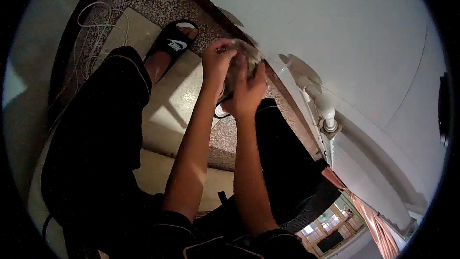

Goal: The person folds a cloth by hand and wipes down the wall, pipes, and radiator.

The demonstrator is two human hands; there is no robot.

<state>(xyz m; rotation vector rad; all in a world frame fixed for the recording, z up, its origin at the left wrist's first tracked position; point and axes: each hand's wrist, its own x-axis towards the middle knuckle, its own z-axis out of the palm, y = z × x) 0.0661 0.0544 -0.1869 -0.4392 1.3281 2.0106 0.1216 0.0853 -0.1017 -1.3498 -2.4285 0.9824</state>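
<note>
A greyish-brown, fluffy-looking clump (249, 52) is held up between my two hands, blurred and dim, so I cannot make out its exact kind. My left hand (218, 64) grips its near left side with the fingers bent and pressed together. Across its lower right side lies my right hand (251, 88), fingers curled against the surface and partly smeared. Both forearms reach forward between my knees, and the clump hangs above the speckled floor (223, 136).
A foot in a black slide sandal (175, 43) rests on the floor at left. Loose white cable (105, 24) lies coiled at upper left. Along the right runs a pale wall (354, 33) with a white bulb (328, 115). A pinkish curtain (378, 220) hangs at lower right.
</note>
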